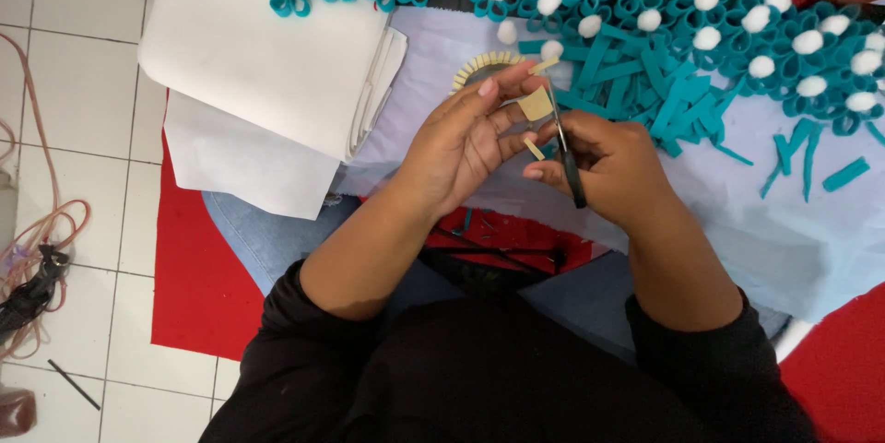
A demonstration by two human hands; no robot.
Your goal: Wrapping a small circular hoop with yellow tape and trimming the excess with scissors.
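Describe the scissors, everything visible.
The scissors have thin, dark metal blades and black handles. They sit in the right hand, handles mostly hidden by its fingers, blades pointing up and away from the person. The blade tips meet a small tan piece pinched by the left hand. How far the blades are open cannot be told. They are held above the pale blue sheet, not resting on it.

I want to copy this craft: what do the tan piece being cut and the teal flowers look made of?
Tan piece: likely matte craft foam or felt; flat, stiff, clean-cut edges. Teal flowers: seemingly the same sheet material, in springy looped strips, with white fluffy pompom centres, probably cotton or fibre.
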